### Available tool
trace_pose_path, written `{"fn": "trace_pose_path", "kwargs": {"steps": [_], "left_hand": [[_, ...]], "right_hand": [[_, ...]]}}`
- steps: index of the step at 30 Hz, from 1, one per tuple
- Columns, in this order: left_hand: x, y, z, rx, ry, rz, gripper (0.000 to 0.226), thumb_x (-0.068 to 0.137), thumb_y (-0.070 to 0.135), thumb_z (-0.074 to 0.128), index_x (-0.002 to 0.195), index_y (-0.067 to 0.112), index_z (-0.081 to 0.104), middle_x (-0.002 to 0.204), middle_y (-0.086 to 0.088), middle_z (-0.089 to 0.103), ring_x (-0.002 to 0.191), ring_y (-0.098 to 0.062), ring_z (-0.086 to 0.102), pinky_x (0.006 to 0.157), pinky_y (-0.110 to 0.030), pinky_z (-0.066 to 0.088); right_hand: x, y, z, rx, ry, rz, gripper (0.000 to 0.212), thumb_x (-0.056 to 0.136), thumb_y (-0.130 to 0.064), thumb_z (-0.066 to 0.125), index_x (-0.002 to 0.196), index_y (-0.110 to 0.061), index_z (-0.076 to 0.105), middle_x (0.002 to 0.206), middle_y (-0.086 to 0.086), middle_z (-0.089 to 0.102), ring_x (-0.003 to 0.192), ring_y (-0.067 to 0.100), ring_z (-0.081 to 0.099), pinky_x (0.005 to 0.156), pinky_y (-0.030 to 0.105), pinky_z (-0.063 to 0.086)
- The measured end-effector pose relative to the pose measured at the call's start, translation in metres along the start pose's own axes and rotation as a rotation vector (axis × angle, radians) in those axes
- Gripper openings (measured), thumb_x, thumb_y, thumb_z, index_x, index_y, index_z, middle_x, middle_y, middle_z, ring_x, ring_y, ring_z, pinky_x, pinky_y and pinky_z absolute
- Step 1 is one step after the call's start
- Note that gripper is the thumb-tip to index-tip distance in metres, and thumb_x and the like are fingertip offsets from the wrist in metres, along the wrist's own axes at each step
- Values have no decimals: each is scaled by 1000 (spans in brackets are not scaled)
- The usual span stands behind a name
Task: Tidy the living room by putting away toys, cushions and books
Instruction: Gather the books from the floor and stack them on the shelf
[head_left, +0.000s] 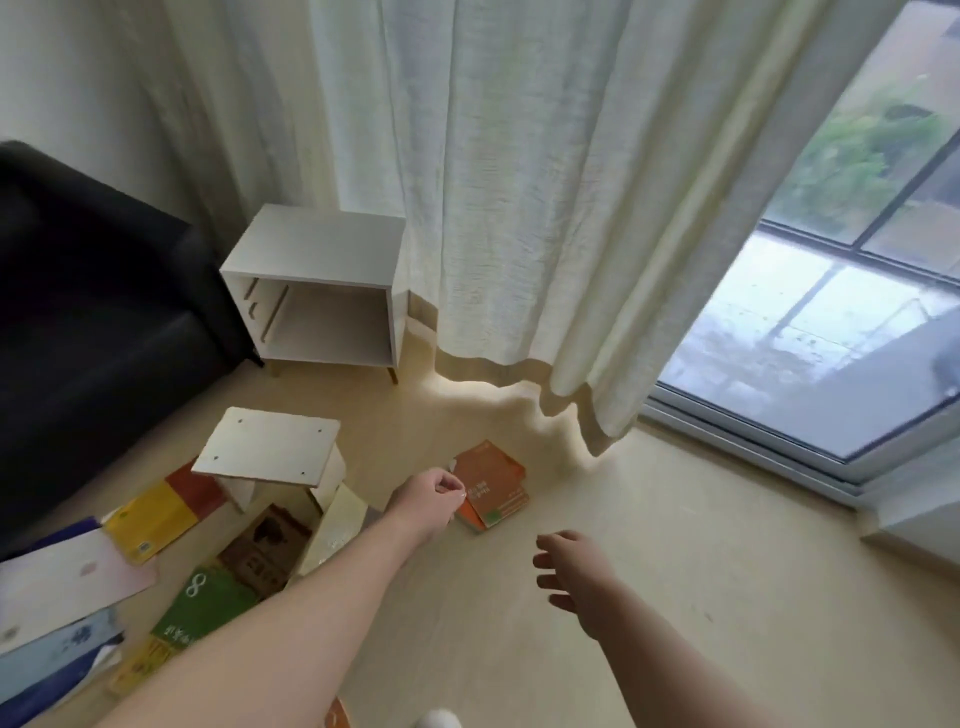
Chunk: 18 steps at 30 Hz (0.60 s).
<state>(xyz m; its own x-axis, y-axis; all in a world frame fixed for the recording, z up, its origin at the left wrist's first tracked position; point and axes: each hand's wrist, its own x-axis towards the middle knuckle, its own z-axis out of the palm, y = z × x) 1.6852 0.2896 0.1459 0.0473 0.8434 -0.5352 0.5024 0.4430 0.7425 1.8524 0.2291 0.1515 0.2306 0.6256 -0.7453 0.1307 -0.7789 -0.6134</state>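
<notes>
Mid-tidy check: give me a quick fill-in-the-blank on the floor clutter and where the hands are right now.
1. The left hand reaches toward the stack of ___ books near the curtain hem.
2. The right hand hovers over bare floor with its fingers ___.
3. The book printed with a big 8 has a ___ cover.
4. Beside the dark sofa stands a white, open-fronted ___.

Missing words: orange; spread; green; cabinet

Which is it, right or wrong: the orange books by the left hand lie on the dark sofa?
Wrong. In the head view the orange books by the left hand lie on the floor, apart from the dark sofa.
</notes>
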Motion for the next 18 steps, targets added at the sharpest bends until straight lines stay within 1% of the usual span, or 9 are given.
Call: {"fn": "trace_pose_path", "kwargs": {"steps": [1,2,4,5,9,11,13,15,18], "left_hand": [[9,9,0,21,9,-4,11,92,21,52,83,25,56,83,2,58,84,-19,60,57,-22,39],[35,18,4,4,41,-32,8,93,21,51,87,24,57,85,2,57,87,-20,60,62,-23,42],[50,25,3,23,56,-52,7,93,22,50,91,23,57,90,1,59,95,-22,61,77,-27,47],[63,27,4,3,73,-67,7,93,23,50,91,23,57,91,1,59,96,-22,61,80,-28,47],[138,45,26,-121,197,-191,8,94,23,49,89,25,55,90,0,58,91,-20,59,70,-25,44],[169,52,38,-194,258,-275,9,94,24,47,91,24,55,90,1,57,93,-19,58,71,-23,42],[190,56,51,-242,281,-354,13,94,23,48,83,25,55,88,-2,59,87,-18,55,70,-23,40],[214,57,62,-295,301,-404,17,93,22,49,77,27,53,83,-2,59,83,-17,53,70,-23,39],[251,45,76,-325,333,-450,11,91,23,48,84,26,56,82,3,56,82,-16,53,67,-24,39]], "right_hand": [[10,-8,-5,-1,-13,14,14,95,-17,45,82,-15,51,80,3,52,66,16,47,60,24,34],[42,-24,-13,-41,-51,15,15,95,-17,45,81,-15,51,80,3,52,67,16,47,60,25,34],[60,-36,-18,-71,-89,24,14,95,-18,45,83,-15,52,82,4,53,68,17,48,61,25,36],[74,-46,-20,-90,-105,24,12,96,-19,45,87,-15,52,84,4,53,69,17,48,62,25,36],[177,-98,-36,-284,-188,-5,12,96,-18,44,100,-10,53,84,5,54,69,16,49,61,25,37],[218,-123,-42,-367,-255,12,11,97,-17,44,99,-10,53,83,5,53,68,16,48,60,25,36],[247,-137,-47,-445,-298,41,10,96,-15,44,96,-10,52,81,5,52,65,15,46,57,24,34],[276,-149,-49,-518,-328,24,10,95,-14,44,95,-9,53,80,5,51,62,14,45,55,24,33],[321,-154,-45,-599,-351,5,11,96,-13,43,94,-9,53,84,7,52,63,15,45,54,23,34]]}}
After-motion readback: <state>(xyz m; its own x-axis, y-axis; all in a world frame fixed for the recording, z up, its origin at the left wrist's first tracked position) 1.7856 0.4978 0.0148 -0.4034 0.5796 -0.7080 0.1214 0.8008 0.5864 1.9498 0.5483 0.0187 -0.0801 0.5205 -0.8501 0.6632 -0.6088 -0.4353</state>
